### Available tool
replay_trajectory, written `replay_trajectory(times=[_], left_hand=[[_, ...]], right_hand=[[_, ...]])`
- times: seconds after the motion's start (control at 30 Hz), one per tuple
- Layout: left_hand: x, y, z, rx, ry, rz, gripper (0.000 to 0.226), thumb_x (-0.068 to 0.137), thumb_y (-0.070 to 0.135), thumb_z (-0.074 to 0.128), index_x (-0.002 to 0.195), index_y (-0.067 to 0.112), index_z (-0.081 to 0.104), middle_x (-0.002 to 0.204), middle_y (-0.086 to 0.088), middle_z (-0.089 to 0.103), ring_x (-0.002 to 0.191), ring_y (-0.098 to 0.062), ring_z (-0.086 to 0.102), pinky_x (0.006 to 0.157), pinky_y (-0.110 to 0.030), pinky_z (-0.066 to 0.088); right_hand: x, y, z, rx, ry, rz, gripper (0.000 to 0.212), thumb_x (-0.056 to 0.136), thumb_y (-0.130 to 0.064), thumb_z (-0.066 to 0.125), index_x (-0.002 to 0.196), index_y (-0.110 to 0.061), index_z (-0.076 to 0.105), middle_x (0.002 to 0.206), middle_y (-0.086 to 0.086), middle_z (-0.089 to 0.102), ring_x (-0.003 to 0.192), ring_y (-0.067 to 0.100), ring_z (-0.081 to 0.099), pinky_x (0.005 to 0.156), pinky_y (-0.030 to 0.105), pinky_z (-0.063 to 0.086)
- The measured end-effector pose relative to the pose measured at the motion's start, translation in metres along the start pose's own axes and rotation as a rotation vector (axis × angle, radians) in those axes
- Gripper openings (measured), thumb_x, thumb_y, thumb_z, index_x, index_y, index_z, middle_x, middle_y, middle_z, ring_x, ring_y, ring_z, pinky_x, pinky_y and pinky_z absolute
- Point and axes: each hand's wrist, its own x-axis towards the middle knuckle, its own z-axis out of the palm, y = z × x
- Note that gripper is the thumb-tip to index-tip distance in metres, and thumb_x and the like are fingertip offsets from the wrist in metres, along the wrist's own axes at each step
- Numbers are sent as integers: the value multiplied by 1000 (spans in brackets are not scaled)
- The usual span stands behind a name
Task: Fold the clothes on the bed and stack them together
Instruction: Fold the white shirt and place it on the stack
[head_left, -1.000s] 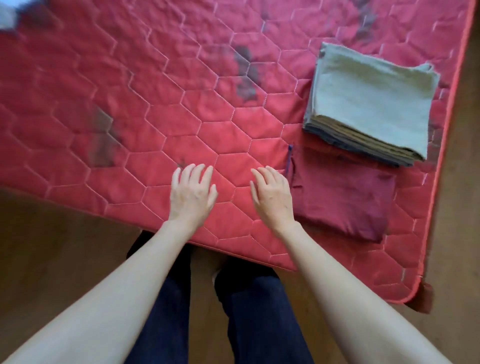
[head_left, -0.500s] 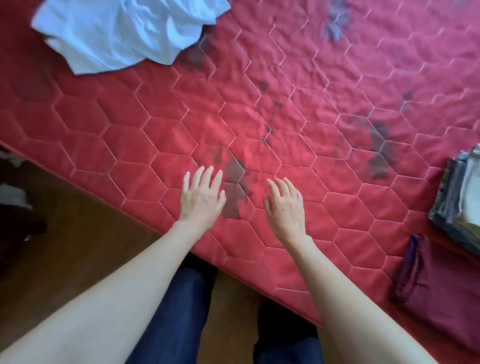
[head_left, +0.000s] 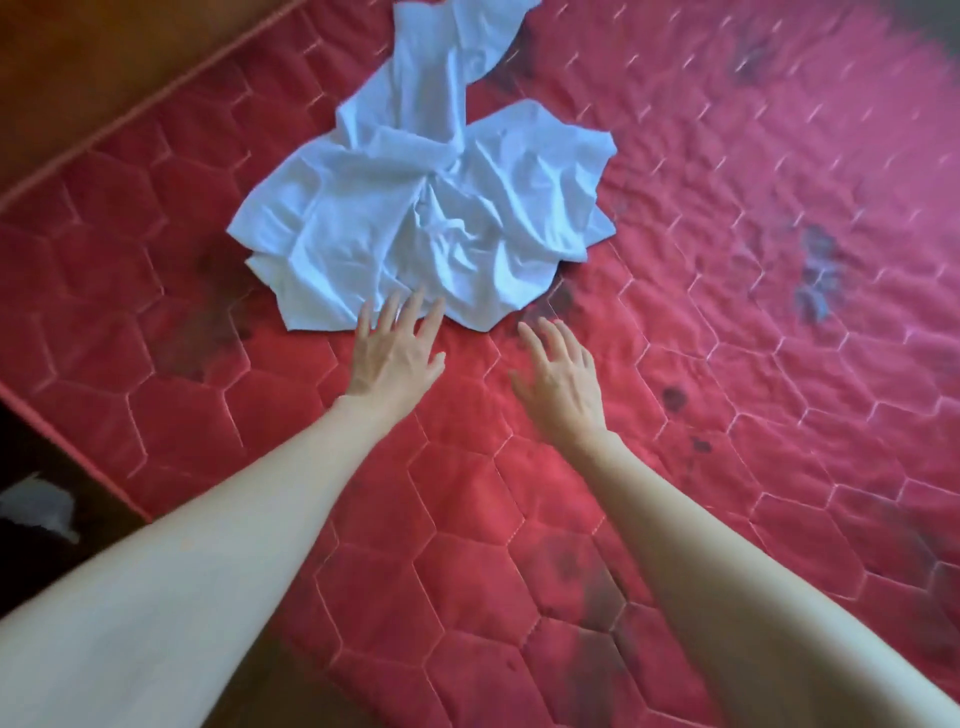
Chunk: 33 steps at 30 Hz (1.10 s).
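Crumpled white garment (head_left: 426, 208), red mattress (head_left: 727, 364), two open hands

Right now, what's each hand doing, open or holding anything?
Left hand: open, fingertips over the edge of the white garment.
Right hand: open, holding nothing.

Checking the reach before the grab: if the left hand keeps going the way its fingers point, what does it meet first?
Most likely the near edge of the crumpled white garment. The left hand has fingertips already at or over that hem; contact is unclear from this view.
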Motion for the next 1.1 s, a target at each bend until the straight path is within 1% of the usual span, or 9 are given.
replay_trajectory(times=[0.17,0.27,0.37,0.43,0.47,0.57,0.7,0.97,1.1], left_hand=[[61,-39,35,87,-72,59,75,90,40,59,153,24,22,160,-9,19,148,-32,11,113,-61,10],[79,-62,54,128,-146,25,70,93,49,50,153,28,19,159,-7,18,147,-36,7,109,-68,11],[80,-79,53,180,-100,76,65,91,34,59,149,22,34,146,-11,42,138,-41,30,103,-65,29],[76,-85,51,214,62,190,53,78,14,68,130,13,58,120,-12,63,117,-40,55,90,-54,47],[74,-88,52,187,162,227,46,74,8,70,119,9,65,107,-11,67,108,-39,61,83,-49,52],[72,-95,51,-18,287,246,30,70,-4,74,99,3,72,86,-13,68,96,-38,66,75,-43,56],[58,-91,47,-133,284,214,24,67,-9,77,87,2,73,74,-13,62,79,-34,66,57,-37,54],[-62,-28,45,-211,257,249,18,72,-3,77,86,7,74,71,-7,60,71,-30,62,53,-31,51],[-148,26,49,-248,234,240,17,86,5,57,83,8,74,70,-7,60,73,-30,63,53,-35,53]], right_hand=[[76,2,31,-106,-62,-128,69,86,-38,65,146,-17,38,153,14,31,144,31,23,113,45,21],[94,1,47,-79,38,-223,53,79,-27,73,128,-12,59,137,17,51,129,35,46,102,51,38],[100,3,59,-24,295,-294,24,70,-10,78,93,-7,73,101,12,70,90,32,67,65,39,57],[100,6,60,-10,299,-268,18,67,-2,79,82,-10,72,85,5,69,74,27,66,44,33,52],[101,8,60,-6,266,-247,19,66,1,79,79,-10,71,80,4,67,70,27,65,41,32,49],[104,14,54,30,181,-213,14,70,4,75,77,-7,69,72,8,63,65,31,60,46,35,48],[93,17,47,71,53,-186,12,90,-8,60,91,-4,71,84,13,66,80,35,60,65,42,47],[-56,28,35,196,175,-58,7,87,-7,66,85,-6,72,79,5,67,69,26,60,58,37,48],[-154,47,34,218,176,-15,4,85,-5,69,86,-6,72,80,2,68,69,21,61,60,32,49]])
